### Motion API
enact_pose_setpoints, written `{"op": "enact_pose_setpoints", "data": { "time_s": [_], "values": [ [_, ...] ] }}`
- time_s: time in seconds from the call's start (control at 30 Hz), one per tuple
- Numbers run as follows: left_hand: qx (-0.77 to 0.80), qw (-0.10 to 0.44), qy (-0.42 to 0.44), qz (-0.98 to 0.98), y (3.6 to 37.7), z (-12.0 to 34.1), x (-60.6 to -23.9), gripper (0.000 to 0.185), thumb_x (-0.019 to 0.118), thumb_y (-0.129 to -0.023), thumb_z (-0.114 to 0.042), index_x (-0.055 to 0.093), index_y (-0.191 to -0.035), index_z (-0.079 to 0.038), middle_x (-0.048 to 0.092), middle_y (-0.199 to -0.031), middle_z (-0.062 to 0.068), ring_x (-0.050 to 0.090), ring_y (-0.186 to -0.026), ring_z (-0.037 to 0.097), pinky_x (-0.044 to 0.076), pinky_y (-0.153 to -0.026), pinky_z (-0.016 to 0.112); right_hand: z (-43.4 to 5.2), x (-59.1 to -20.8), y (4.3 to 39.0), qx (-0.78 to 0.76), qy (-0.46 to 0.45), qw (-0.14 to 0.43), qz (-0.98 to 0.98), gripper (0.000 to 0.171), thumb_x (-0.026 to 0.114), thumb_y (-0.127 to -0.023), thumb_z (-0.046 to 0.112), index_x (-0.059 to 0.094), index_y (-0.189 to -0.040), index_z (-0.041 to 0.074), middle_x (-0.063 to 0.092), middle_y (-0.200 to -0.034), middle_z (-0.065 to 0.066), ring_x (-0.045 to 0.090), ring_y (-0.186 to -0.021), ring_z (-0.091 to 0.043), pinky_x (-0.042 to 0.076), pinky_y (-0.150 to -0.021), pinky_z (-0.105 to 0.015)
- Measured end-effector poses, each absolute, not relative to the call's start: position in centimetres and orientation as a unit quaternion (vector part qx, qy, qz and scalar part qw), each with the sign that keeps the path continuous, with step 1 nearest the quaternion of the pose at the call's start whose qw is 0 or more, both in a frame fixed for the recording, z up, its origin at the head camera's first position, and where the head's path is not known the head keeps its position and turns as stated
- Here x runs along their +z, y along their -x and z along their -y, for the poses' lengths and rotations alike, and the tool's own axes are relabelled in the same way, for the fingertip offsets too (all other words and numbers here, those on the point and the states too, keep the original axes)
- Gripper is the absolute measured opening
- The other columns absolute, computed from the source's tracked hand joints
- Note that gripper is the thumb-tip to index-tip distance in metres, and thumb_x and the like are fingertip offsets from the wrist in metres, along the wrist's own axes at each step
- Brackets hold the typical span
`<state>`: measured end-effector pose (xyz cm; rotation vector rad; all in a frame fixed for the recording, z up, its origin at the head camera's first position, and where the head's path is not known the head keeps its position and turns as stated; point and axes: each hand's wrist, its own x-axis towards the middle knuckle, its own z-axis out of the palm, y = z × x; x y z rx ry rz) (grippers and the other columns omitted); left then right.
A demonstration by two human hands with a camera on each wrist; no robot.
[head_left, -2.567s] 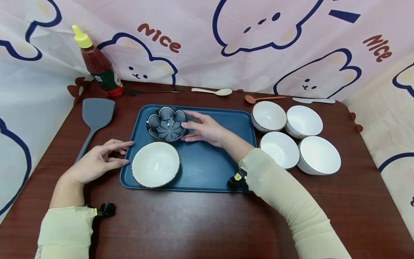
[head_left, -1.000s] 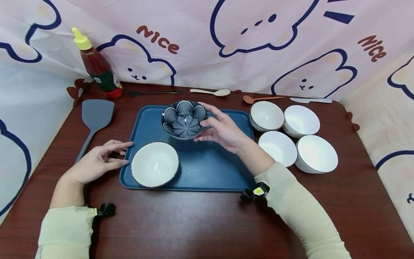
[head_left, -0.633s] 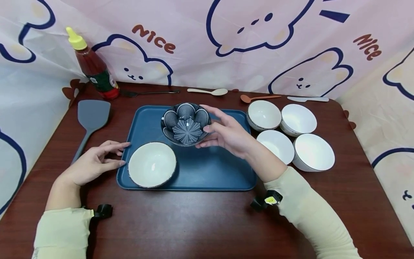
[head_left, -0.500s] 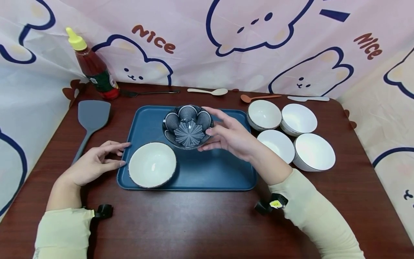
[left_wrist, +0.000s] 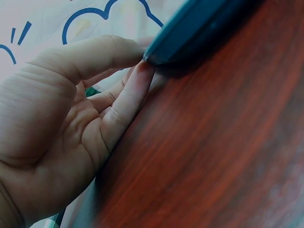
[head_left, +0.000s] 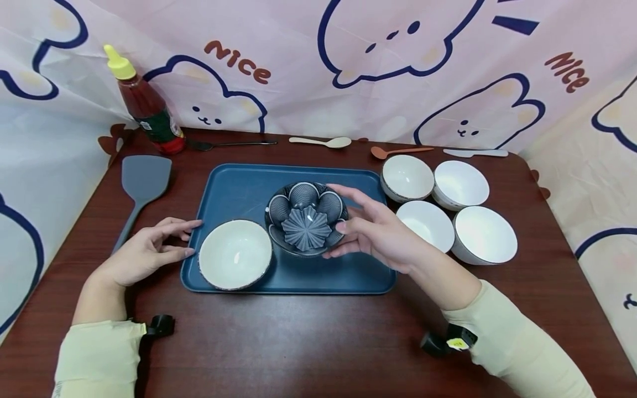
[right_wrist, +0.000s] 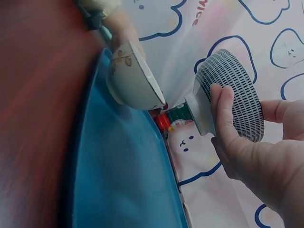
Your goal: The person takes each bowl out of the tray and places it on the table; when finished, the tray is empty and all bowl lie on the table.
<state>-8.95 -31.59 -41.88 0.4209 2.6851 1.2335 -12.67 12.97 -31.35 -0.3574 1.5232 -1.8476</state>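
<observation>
My right hand (head_left: 370,229) grips a dark blue-grey patterned bowl (head_left: 306,221) by its right side, with the thumb at the rim. In the right wrist view this patterned bowl (right_wrist: 230,90) is held up off the blue tray (right_wrist: 123,166), its footed base and checked outside showing. My left hand (head_left: 141,251) lies at the left rim of the tray (head_left: 343,279), fingertips and thumb touching it without curling round. In the left wrist view the fingertips (left_wrist: 142,69) meet the tray edge (left_wrist: 164,50). A cream bowl (head_left: 235,254) sits at the tray's front left, close beside the patterned bowl.
Several white bowls (head_left: 485,235) stand right of the tray. A grey spatula (head_left: 145,177) and a red sauce bottle (head_left: 149,113) are at the left. Along the back lie a black fork (head_left: 231,144), a cream spoon (head_left: 323,142), an orange spoon (head_left: 398,151) and a white knife (head_left: 475,153).
My right hand has lifted the patterned bowl from the tray's back left and carried it right, then toward the front, to the cream bowl's right. My left hand has stayed at the tray rim.
</observation>
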Motion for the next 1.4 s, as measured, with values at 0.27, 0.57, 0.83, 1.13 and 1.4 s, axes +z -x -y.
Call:
{"op": "enact_pose_setpoints", "data": {
  "time_s": [0.27,0.57,0.83,1.13,1.4],
  "values": [
    [0.405,0.08,-0.137,-0.9,8.9,31.5,-41.8,0.052,0.07,-0.094,-0.014,0.056,-0.143,-0.016,0.054,-0.121,-0.005,0.048,-0.105,-0.001,0.043,-0.079,0.011,-15.7,-31.6,11.3,-0.709,0.158,0.357,-0.588,0.068,0.043,-0.099,-0.003,0.021,-0.159,0.023,0.026,-0.158,-0.019,0.072,-0.098,-0.033,0.058,-0.087,-0.046],
    [0.415,0.081,-0.139,-0.896,8.8,31.5,-41.9,0.052,0.07,-0.094,-0.012,0.055,-0.144,-0.015,0.054,-0.122,-0.004,0.048,-0.106,0.001,0.043,-0.08,0.01,-19.4,-32.6,10.5,-0.703,0.158,0.368,-0.587,0.068,0.043,-0.101,-0.002,0.018,-0.16,0.023,0.031,-0.153,-0.02,0.069,-0.102,-0.023,0.058,-0.089,-0.045],
    [0.417,0.08,-0.145,-0.894,8.9,31.5,-42.0,0.052,0.07,-0.094,-0.012,0.055,-0.143,-0.015,0.054,-0.121,-0.004,0.048,-0.105,0.001,0.044,-0.081,0.01,-22.7,-33.3,9.8,-0.682,0.175,0.383,-0.598,0.068,0.044,-0.1,-0.006,0.019,-0.158,0.019,0.049,-0.141,-0.015,0.07,-0.105,-0.027,0.058,-0.087,-0.046],
    [0.41,0.084,-0.14,-0.897,8.7,31.6,-41.8,0.052,0.07,-0.094,-0.013,0.055,-0.143,-0.016,0.054,-0.122,-0.004,0.048,-0.106,0.001,0.043,-0.081,0.009,-25.8,-34.1,9.2,-0.681,0.194,0.413,-0.572,0.067,0.038,-0.101,-0.009,0.017,-0.158,0.018,0.047,-0.145,-0.014,0.064,-0.117,-0.03,0.057,-0.09,-0.048],
    [0.419,0.089,-0.135,-0.894,8.8,31.5,-41.6,0.052,0.07,-0.094,-0.014,0.055,-0.144,-0.015,0.053,-0.122,-0.003,0.049,-0.105,0.0,0.048,-0.078,0.01,-29.4,-34.4,9.0,-0.651,0.216,0.429,-0.588,0.069,0.034,-0.1,-0.01,0.014,-0.159,0.018,0.045,-0.142,-0.008,0.065,-0.101,-0.018,0.059,-0.086,-0.039]
  ]
}}
